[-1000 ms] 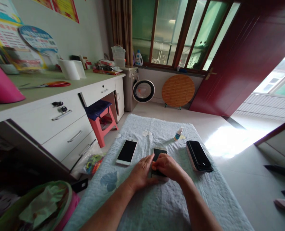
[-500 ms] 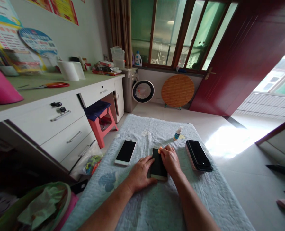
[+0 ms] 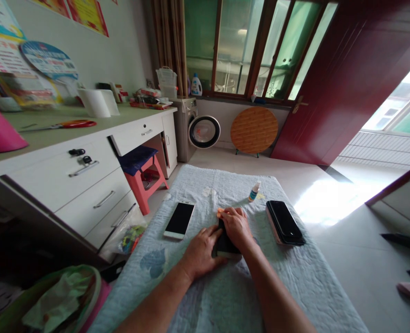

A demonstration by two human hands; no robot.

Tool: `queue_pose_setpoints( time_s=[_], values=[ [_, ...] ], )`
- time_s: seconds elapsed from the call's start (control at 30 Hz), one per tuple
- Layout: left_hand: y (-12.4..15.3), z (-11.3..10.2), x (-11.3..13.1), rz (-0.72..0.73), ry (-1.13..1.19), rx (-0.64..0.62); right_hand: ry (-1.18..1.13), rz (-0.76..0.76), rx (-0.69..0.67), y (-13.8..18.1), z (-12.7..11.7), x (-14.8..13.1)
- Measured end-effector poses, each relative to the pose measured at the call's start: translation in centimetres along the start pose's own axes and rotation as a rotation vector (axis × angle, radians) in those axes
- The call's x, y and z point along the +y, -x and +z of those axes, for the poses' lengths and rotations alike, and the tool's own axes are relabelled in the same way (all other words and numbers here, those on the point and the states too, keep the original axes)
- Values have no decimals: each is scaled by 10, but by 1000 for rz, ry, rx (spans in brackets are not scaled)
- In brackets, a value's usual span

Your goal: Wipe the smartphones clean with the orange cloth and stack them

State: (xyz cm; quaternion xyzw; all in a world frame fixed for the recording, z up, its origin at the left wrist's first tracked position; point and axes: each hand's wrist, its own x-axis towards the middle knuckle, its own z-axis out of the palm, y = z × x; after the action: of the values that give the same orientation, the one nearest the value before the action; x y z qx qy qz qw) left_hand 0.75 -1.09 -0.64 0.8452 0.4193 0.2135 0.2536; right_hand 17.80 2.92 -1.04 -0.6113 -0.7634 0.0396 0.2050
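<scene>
A smartphone [image 3: 228, 246] with a dark screen lies on the cloth-covered table, its top end partly hidden by my hands. My left hand [image 3: 202, 250] grips its left side, thumb at the bottom edge and fingers along the screen's edge. My right hand [image 3: 237, 225] is over the upper part of the phone, closed on a small orange cloth [image 3: 220, 212] pressed at the phone's top left corner. A white-framed phone [image 3: 179, 220] lies to the left. On the right sits a stack of dark phones [image 3: 285, 223]. A small spray bottle [image 3: 254, 191] stands beyond my right hand.
The pale quilted cloth [image 3: 222, 180] covers the low table. To the left are a white desk [image 3: 87, 185], a pink stool [image 3: 144, 185] and a bin [image 3: 97, 286]. A washing machine [image 3: 186, 134] with its door open and a round wooden tabletop [image 3: 254, 130] stand behind.
My right hand has slid left across the top of the phone, carrying the orange cloth from the right side to the left corner. My left hand stays on the phone.
</scene>
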Motion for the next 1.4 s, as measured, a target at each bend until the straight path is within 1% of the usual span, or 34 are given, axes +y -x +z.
queue_pose_setpoints(
  time_s=[0.2, 0.33, 0.43, 0.63, 0.77, 0.87, 1.0, 1.13, 1.2, 1.27, 1.4],
  values=[
    [1, 1, -1, -16, -49, -3, 25, 156, 68, 6, -16, 12],
    [0, 0, -2, -24, -55, -33, 23, 223, 95, 8, -17, 19],
    [-1, 0, -3, -13, -55, -45, 10, 205, 104, 4, -13, 18],
    [-1, -1, -1, 3, -31, -45, -46, 31, -16, -5, -2, 2],
    [-2, -1, -1, 43, 5, -19, -85, -26, -36, -5, 0, -4],
    [-2, 2, -4, 56, 18, -14, -70, 4, -15, -4, 1, -3],
    [-1, 5, -7, 37, -20, -7, -45, 97, 40, -4, 2, 4],
    [-1, 4, -7, 15, -52, -25, 2, 195, 74, -4, -1, 13],
    [-1, 4, -6, 9, -55, -36, 26, 242, 69, -6, -3, 17],
    [-1, 3, -6, 4, -51, -44, 39, 258, 44, -10, -4, 19],
    [-2, 0, -5, 13, -31, -49, 32, 214, -38, -24, -4, 18]
  ],
)
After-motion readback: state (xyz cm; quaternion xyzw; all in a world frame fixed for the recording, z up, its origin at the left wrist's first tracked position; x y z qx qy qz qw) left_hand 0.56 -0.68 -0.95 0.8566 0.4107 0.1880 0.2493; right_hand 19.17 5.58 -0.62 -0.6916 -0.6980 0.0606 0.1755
